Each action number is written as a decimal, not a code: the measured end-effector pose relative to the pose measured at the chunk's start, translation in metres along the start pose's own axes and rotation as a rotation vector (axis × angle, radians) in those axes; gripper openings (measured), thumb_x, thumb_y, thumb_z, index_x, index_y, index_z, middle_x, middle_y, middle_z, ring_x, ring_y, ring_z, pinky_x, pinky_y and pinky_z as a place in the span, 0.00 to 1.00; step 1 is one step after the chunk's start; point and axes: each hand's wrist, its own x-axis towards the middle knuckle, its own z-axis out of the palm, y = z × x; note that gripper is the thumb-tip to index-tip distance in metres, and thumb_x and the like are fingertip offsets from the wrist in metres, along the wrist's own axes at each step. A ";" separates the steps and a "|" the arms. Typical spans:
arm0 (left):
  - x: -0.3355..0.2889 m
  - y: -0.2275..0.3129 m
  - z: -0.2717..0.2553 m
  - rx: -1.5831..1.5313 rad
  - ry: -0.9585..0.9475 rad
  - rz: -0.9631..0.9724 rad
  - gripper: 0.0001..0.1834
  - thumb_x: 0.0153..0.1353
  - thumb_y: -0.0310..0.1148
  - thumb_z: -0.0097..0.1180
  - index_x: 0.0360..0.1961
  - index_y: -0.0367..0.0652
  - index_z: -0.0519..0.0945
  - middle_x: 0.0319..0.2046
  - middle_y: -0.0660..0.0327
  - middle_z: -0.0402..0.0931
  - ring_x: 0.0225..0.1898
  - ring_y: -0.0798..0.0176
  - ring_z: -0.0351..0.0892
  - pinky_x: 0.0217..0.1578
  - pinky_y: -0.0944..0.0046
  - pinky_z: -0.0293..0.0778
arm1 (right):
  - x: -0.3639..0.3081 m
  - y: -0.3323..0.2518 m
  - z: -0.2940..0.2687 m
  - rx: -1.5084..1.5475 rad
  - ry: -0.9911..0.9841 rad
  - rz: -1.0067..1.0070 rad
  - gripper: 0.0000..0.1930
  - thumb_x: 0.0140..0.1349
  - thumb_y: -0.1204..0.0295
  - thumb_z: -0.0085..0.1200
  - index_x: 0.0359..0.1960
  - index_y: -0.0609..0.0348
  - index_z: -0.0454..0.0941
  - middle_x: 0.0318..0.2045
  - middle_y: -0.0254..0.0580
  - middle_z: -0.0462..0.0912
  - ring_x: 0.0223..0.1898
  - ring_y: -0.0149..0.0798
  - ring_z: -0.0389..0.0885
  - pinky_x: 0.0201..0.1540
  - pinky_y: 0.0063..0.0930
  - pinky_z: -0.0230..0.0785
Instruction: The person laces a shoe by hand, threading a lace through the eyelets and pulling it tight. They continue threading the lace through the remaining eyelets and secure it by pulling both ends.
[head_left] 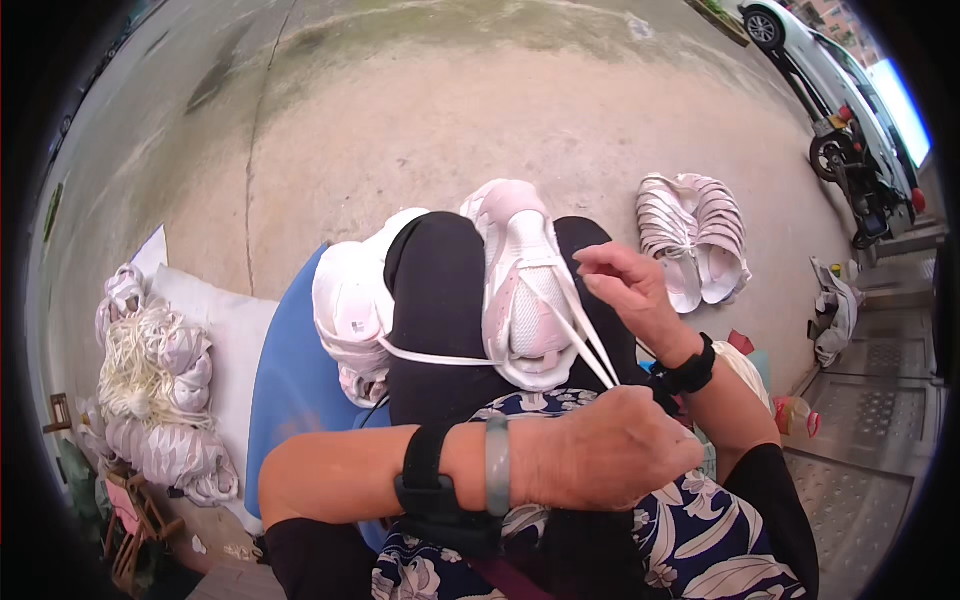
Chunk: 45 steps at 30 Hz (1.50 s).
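Note:
A white and pale pink sneaker [520,290] rests between my thighs, toe end away from me. White laces [590,345] run taut from its upper to my left hand [610,450], which is closed in a fist around them, my forearm lying across my lap. Just right of the sneaker, my right hand [640,290] is raised with its fingers bent and apart, and I see nothing in it. A second white sneaker [352,305] sits by my left thigh. One white lace stretches from it across that thigh to the first sneaker.
To the left, several pale shoes [165,450] with bundled cream laces lie beside a white sheet [235,330] and a blue surface [300,330]. A laced pair of shoes [690,235] stands on the concrete at right. A motorbike [850,185] and car [835,70] are parked far right.

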 end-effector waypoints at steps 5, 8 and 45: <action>0.011 0.006 -0.013 0.009 -0.128 -0.083 0.11 0.48 0.26 0.58 0.36 0.41 0.75 0.21 0.61 0.73 0.22 0.57 0.73 0.23 0.62 0.67 | 0.029 -0.005 0.020 -0.032 -0.364 0.299 0.21 0.57 0.66 0.54 0.49 0.67 0.70 0.20 0.39 0.77 0.22 0.27 0.73 0.26 0.23 0.64; 0.013 0.006 -0.012 0.031 -0.138 -0.042 0.12 0.48 0.26 0.59 0.37 0.41 0.75 0.22 0.60 0.73 0.22 0.56 0.73 0.23 0.61 0.67 | 0.033 -0.010 0.031 0.007 -0.376 0.330 0.21 0.53 0.72 0.56 0.48 0.70 0.68 0.19 0.40 0.77 0.21 0.29 0.73 0.23 0.24 0.64; -0.089 0.028 -0.079 -0.357 0.502 -0.854 0.15 0.58 0.26 0.55 0.46 0.33 0.75 0.24 0.64 0.75 0.18 0.77 0.68 0.19 0.79 0.63 | -0.068 0.028 -0.150 0.721 -0.173 0.374 0.22 0.52 0.68 0.60 0.45 0.69 0.70 0.16 0.29 0.71 0.16 0.23 0.71 0.19 0.15 0.67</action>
